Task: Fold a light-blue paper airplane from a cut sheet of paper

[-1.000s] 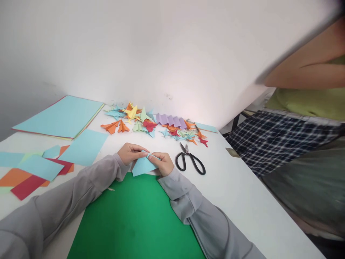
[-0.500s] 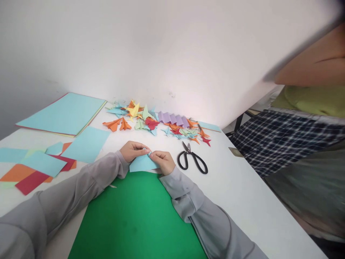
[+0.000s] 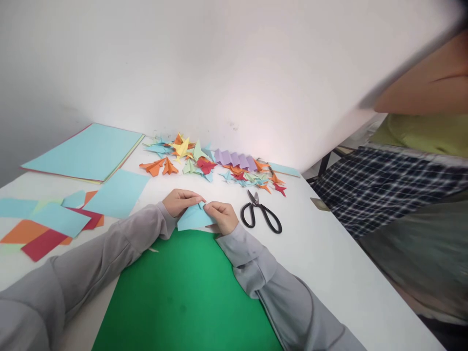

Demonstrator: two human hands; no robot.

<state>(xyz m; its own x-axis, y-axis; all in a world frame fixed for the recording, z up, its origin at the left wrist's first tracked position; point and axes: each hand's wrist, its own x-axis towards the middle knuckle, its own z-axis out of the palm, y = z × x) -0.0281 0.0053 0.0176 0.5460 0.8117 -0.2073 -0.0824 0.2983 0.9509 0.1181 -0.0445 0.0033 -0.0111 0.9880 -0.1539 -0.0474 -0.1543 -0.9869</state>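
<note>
Between my two hands is a light blue sheet of paper (image 3: 193, 220), partly folded, with a small crease or flap at its top edge. My left hand (image 3: 180, 201) pinches the upper left of the paper, thumb and fingers closed together. At the paper's right side my right hand (image 3: 222, 217) grips it between thumb and fingers. Both hands are just above the far edge of a green sheet (image 3: 190, 287). A pair of scissors (image 3: 260, 209) with black handles lies right of my right hand, its blades slightly apart.
Folded paper shapes in several colours (image 3: 183, 148) lie along the wall, with a purple pleated strip (image 3: 234, 160) among them. Left are cut paper pieces (image 3: 62, 219), a blue sheet (image 3: 119, 195) and a paper stack (image 3: 86, 151). Another person (image 3: 413, 180) is at the right.
My fingers have shifted slightly on the blue paper, and its top crease shows more. The left fingers have moved a little along the top edge. Other things lie as before.
</note>
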